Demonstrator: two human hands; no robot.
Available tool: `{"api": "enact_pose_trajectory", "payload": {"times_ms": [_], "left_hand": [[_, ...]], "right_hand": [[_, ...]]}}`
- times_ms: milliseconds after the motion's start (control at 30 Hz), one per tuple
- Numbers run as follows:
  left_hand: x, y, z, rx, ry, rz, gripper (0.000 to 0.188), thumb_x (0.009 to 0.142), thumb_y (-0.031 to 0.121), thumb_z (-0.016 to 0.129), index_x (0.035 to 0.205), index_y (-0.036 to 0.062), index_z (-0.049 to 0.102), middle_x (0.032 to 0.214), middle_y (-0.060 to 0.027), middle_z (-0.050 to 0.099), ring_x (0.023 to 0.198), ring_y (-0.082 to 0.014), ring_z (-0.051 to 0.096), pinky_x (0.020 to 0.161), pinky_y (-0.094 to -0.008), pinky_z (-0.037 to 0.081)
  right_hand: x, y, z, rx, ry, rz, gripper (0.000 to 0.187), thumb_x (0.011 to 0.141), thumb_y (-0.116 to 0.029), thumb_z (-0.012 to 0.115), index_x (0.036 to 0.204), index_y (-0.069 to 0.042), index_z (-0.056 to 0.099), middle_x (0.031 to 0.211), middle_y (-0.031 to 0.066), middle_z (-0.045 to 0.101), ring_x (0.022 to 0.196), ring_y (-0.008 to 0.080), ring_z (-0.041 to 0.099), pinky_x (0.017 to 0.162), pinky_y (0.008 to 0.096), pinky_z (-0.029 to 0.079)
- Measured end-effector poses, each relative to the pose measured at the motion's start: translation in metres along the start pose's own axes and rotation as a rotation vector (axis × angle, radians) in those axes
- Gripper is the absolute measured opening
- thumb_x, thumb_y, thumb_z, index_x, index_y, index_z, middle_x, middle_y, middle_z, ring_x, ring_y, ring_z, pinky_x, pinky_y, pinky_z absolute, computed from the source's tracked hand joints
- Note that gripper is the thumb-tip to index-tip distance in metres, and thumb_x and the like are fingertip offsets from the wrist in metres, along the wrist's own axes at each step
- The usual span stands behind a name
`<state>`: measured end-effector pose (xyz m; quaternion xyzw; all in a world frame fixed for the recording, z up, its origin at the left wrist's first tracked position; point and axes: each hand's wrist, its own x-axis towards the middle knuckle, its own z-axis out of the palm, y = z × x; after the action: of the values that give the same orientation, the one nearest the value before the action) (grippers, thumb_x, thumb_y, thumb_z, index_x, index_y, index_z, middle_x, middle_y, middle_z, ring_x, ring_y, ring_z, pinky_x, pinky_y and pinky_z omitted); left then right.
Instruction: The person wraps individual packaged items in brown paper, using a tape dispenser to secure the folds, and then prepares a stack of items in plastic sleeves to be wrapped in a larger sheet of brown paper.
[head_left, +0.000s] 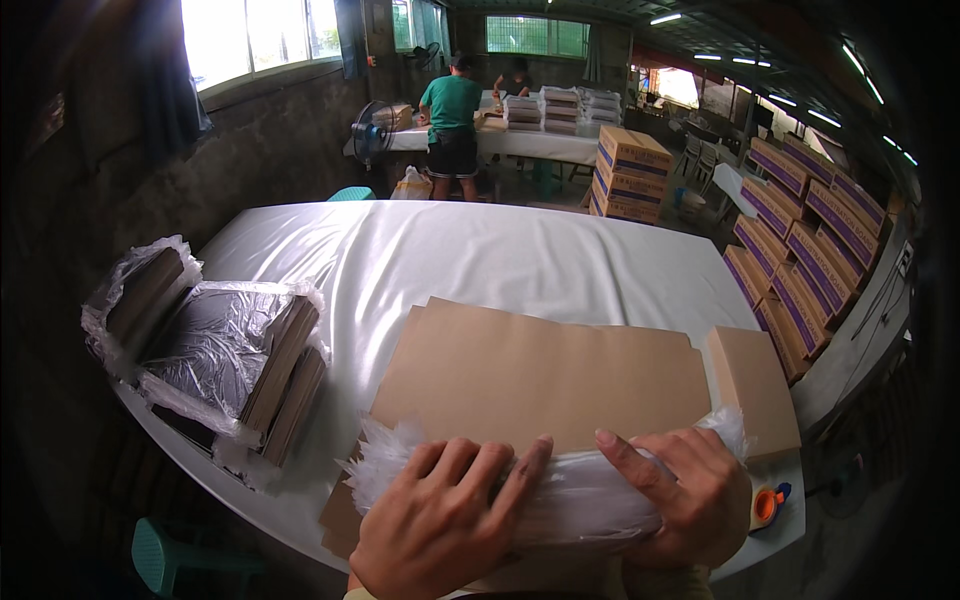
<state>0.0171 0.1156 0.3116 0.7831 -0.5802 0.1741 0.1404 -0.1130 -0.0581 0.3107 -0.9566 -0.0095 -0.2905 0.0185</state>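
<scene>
A thick bundle of clear plastic sheets or bags (590, 500) lies across the near part of some brown paper sheets (540, 375), its ends crumpled and frayed. My left hand (445, 515) grips the left part of the bundle from above, index finger reaching along its top. Around its right end my right hand (680, 490) is closed, thumb on the top side facing the left hand. The palms and the underside of the bundle are hidden. The brown sheets are slightly out of line with one another on the white-covered table (480, 250).
Plastic-wrapped stacks of boards (230, 340) sit at the table's left. On the right are a brown cardboard block (755, 390) and an orange-and-blue tape dispenser (768, 503). Carton stacks (800, 250) stand beyond. A person in green (452, 115) works at a far table. A teal stool (165, 555) is lower left.
</scene>
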Motion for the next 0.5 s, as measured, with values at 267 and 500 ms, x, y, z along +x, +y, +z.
{"api": "enact_pose_trajectory", "payload": {"times_ms": [267, 500], "left_hand": [[-0.0004, -0.0005, 0.0018, 0.003, 0.007, 0.004, 0.068, 0.058, 0.024, 0.073, 0.121, 0.0089, 0.052, 0.095, -0.0044, 0.056, 0.086, -0.0205, 0.054, 0.078, -0.0322, 0.043], [0.0009, -0.0002, -0.0009, 0.003, -0.007, 0.006, 0.069, 0.058, 0.024, 0.073, 0.121, 0.0092, 0.051, 0.096, -0.0042, 0.056, 0.086, -0.0202, 0.054, 0.078, -0.0321, 0.043]], "right_hand": [[-0.0006, 0.0011, -0.0005, 0.011, -0.025, 0.001, 0.073, 0.053, -0.047, 0.074, 0.117, -0.015, 0.061, 0.084, 0.0089, 0.062, 0.071, 0.0258, 0.06, 0.065, 0.0376, 0.046], [-0.0004, 0.003, -0.0039, 0.012, -0.053, -0.007, 0.076, 0.053, -0.052, 0.073, 0.118, -0.014, 0.061, 0.084, 0.0091, 0.061, 0.072, 0.0259, 0.06, 0.066, 0.0378, 0.046]]}}
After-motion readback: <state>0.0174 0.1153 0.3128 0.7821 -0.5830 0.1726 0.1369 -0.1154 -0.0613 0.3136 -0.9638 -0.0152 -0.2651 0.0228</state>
